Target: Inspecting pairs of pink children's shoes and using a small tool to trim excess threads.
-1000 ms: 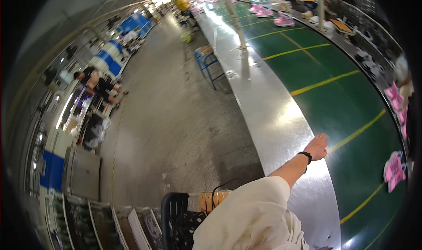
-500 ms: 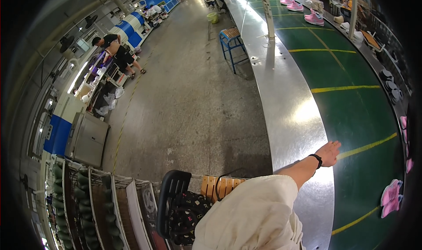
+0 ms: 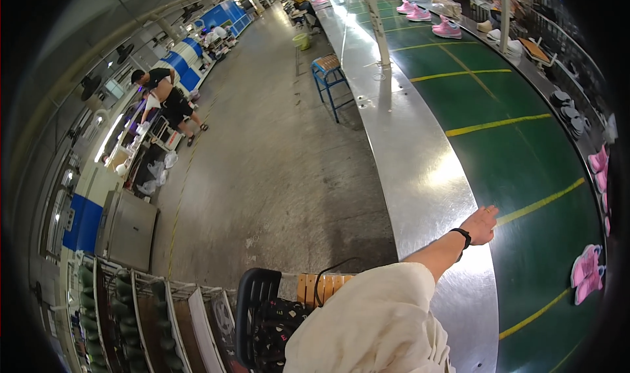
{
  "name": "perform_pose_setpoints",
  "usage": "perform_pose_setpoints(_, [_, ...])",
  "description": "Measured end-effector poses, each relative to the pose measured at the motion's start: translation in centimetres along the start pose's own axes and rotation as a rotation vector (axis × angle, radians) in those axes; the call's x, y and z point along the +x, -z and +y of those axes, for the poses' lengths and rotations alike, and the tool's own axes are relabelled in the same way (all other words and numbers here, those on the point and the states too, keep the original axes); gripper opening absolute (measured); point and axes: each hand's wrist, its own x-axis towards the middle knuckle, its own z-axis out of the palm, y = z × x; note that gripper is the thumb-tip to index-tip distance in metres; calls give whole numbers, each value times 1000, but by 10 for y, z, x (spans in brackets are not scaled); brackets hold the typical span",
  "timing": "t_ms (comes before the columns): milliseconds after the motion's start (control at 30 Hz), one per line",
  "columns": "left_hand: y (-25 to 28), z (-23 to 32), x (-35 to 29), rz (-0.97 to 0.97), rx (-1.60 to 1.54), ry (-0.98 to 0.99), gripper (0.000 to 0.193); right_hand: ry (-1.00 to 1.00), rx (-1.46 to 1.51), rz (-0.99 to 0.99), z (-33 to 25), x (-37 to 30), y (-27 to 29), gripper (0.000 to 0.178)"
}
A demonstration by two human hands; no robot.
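Note:
My left hand [image 3: 482, 225], with a black band on its wrist, reaches out to the right from a loose cream sleeve [image 3: 367, 317]. It lies palm down where the metal ledge [image 3: 430, 176] meets the green conveyor belt [image 3: 525, 261]. Its fingers are stretched out and hold nothing. A yellow stripe [image 3: 541, 202] on the belt starts near the fingertips. Further right, a pair of pink shoes [image 3: 587, 274] rests at the belt's far side, apart from the hand. My right hand is out of view.
More pink shoes [image 3: 446, 28] stand farther up the belt. A metal post [image 3: 375, 25] rises from the ledge, with a blue-framed stool [image 3: 330, 84] beside it. A black chair back [image 3: 256, 314] and a rack [image 3: 131, 320] are at lower left. Across the aisle, a person [image 3: 167, 97] leans over a bench.
The view has swung a little, moving the aisle and stool leftward in the picture. The nearest pink shoes appear higher up. My left hand stays at the belt's edge.

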Motion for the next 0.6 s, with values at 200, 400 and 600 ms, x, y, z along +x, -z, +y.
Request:
perform_pose_setpoints(200, [-8, -7, 5, 162, -169, -15, 41, -373, -17, 330, 31, -37, 2, 30])
perform_pose_setpoints(400, [-5, -27, 15, 159, -121, -172, 23, -448, 35, 607, -36, -30, -34, 25])
perform_pose_setpoints(600, [-3, -38, 27, 215, 34, -270, 23, -340, -118, 715, -98, -13, -32, 19])
